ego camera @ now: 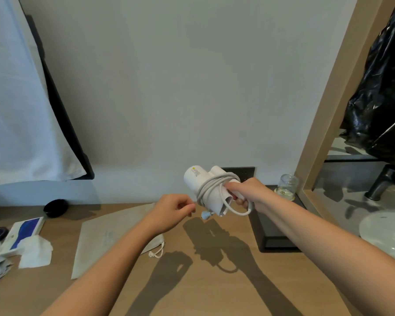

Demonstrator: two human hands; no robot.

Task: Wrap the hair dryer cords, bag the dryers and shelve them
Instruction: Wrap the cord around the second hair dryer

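Nearest the camera, two bare forearms reach out over the wooden tabletop (214,288). Just beyond them lies the cloth drawstring bag (110,238), flat and apparently empty, its knotted cord at the corner under the left arm. One bag in view, only one.

Left hand (173,213) now: loosely curled, fingertips pinched together, holding nothing that I can make out, hovering close to the plug (205,215), which dangles free below the dryer.

Right hand (246,195) is wrapped firmly round the handle of the white hair dryer (205,185), lifted clear above the tabletop, barrel pointing up and left. One dryer visible, though the task speaks of several. The grey cord (211,182) already goes round the body in a few turns, with a slack loop hanging under the right hand and the plug end loose.

So, by my reading, the wrapping is nearly done: the tail wants tucking or one last turn. Bagging hasn't begun, shelving neither.

Further back, left side: a blue-and-white box (24,231), a crumpled white tissue (35,252), a dark round object (55,208) by the wall. Right side: a black tray (276,233) carrying one glass jar (286,187), and a dark wall socket (244,173) behind the dryer. Far right, a white basin (383,231), a dark tap (379,185) and a black plastic bag (383,87) above.
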